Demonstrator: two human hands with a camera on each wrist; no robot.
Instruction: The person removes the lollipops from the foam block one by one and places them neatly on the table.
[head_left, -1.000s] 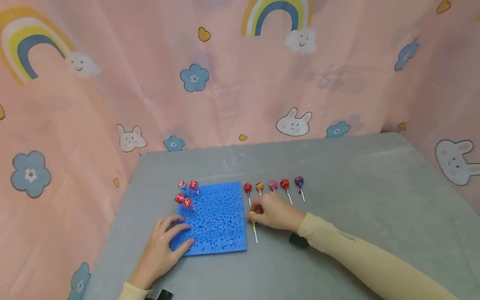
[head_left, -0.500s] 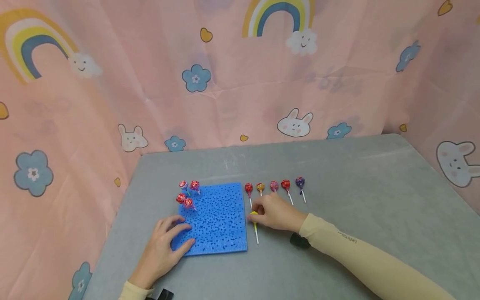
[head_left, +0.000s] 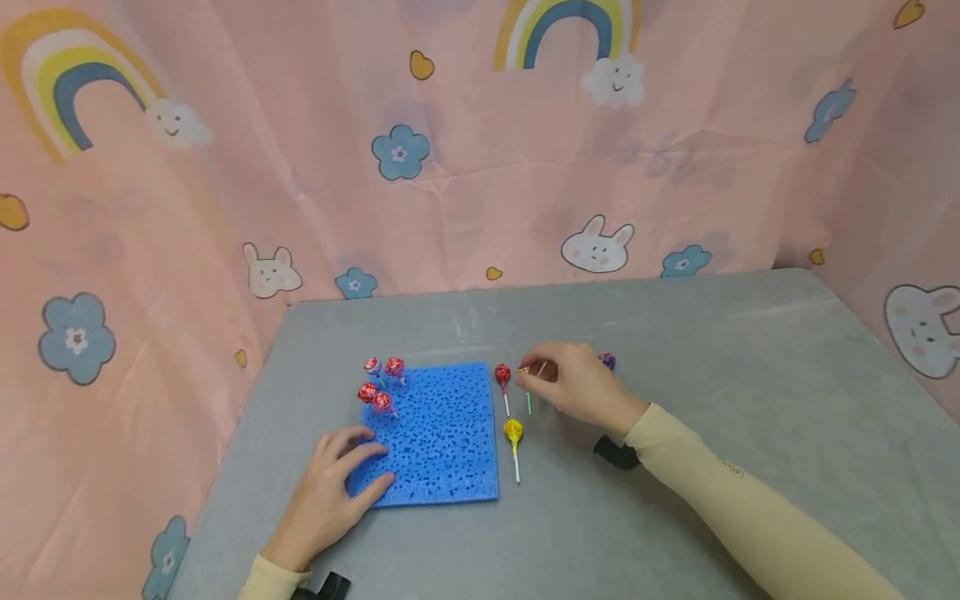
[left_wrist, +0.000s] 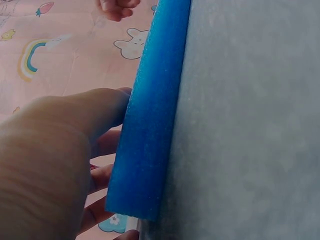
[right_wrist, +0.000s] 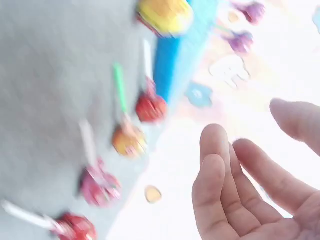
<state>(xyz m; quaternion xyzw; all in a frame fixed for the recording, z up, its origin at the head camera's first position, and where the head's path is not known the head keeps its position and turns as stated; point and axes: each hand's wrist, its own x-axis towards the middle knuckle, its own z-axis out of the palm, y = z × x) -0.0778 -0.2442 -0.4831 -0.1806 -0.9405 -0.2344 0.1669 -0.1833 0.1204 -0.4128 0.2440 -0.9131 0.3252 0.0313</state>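
Observation:
My left hand [head_left: 326, 492] rests with spread fingers on the left edge of a blue foam board [head_left: 442, 450]; the left wrist view shows the thumb and fingers of this hand [left_wrist: 60, 145] against the board [left_wrist: 145, 135]. My right hand [head_left: 585, 387] hovers over a row of lollipops right of the board, partly hiding it. In the right wrist view this hand [right_wrist: 250, 200] holds nothing, its thumb apart from the fingers. A yellow lollipop [head_left: 513, 431] lies beside the board, nearer me than a red lollipop [head_left: 502, 375] and an orange-yellow one [right_wrist: 129, 141].
Several lollipops [head_left: 382, 402] stand in the board's far left corner. A purple lollipop [head_left: 608, 361] shows past my right hand; pink [right_wrist: 100, 186] and red [right_wrist: 75, 227] ones lie in the row. A patterned pink cloth [head_left: 465, 208] hangs behind the grey table [head_left: 720, 358].
My right hand has let go of the yellow lollipop and moved away from me and rightward, over the row. My left hand stays on the board. The head view has shifted slightly.

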